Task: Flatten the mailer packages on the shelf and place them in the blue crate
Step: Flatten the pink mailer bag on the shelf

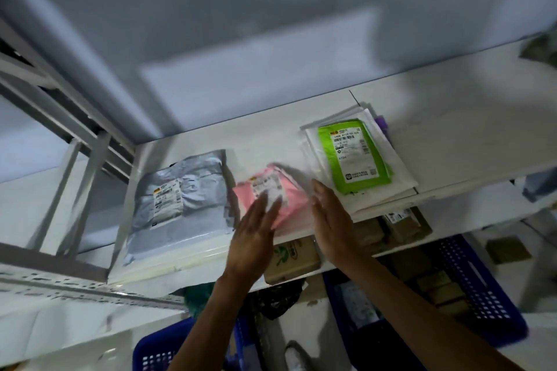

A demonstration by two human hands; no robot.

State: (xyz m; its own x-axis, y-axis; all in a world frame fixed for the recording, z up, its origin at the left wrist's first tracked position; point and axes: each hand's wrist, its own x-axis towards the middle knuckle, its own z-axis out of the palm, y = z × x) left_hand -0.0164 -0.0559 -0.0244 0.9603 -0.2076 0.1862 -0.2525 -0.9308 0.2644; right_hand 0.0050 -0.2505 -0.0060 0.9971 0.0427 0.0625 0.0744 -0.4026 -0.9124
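Left hand: mine, fingers straight, gripping nothing, laid over the near-left part of the pink plastic mailer package.
Right hand: flat, fingers straight, at the pink mailer's right edge; contact blurred.
Pink mailer: on the white shelf board, between a grey plastic mailer and a green labelled mailer.
Blue perforated plastic crate: below the shelf, to my right.

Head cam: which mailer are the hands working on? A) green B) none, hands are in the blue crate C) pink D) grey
C: the left hand is over the pink mailer and the right hand is at its right edge, both held flat; the grey mailer and green mailer lie apart to either side.
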